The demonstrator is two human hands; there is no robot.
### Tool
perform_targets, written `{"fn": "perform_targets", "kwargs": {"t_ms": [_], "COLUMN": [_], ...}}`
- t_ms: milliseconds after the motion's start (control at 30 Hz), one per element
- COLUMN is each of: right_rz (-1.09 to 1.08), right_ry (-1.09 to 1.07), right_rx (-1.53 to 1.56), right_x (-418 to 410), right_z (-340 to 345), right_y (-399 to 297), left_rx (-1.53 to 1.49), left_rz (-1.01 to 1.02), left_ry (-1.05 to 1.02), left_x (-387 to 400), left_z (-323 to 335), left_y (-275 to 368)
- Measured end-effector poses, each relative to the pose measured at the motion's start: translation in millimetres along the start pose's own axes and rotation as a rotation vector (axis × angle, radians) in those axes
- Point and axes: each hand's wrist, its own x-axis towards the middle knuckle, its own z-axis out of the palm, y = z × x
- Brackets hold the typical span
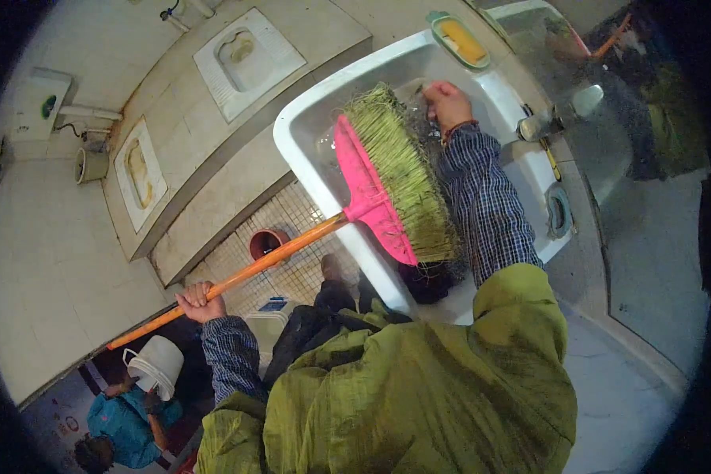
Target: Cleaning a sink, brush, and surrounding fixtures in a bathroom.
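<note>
My left hand (201, 302) grips the orange handle (272, 256) of a broom near its far end. The broom's pink plastic head (370, 195) and yellow-green straw bristles (412, 183) lie over the basin of a white ceramic sink (299, 133), and the handle crosses the sink's rim. My right hand (449, 105) is down in the basin beside the upper bristles, fingers curled. Whether it pinches any strands is too small to tell. Dark, wet-looking matter shows around the bristles, and the basin floor below the broom is partly hidden.
A metal tap (536, 125) and a green dish with a yellow block (463, 40) sit at the sink's wall side. A mirror (652, 237) stands behind. Left are squat toilets (213, 98), a red-brown bucket (266, 242) and a person (127, 423) holding a white bucket (161, 361).
</note>
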Motion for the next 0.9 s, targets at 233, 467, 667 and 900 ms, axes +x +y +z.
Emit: {"fn": "perform_targets", "kwargs": {"t_ms": [233,467,667,900], "right_rz": [-0.096,0.109,-0.037,-0.140], "right_ry": [-0.114,-0.503,-0.517,-0.372], "right_rx": [0.163,-0.259,-0.410,-0.383], "right_x": [-5,-16,-22,-20], "right_z": [-8,19,19,20], "right_y": [-91,-41,-47,-20], "left_rx": [-0.003,0.009,0.004,-0.005], "left_rz": [0.003,-0.019,-0.021,-0.022], "left_ry": [0.017,0.049,0.049,0.098], "left_x": [2,7,6,2], "left_z": [-14,-7,-13,-4], "left_y": [1,-3,0,-5]}}
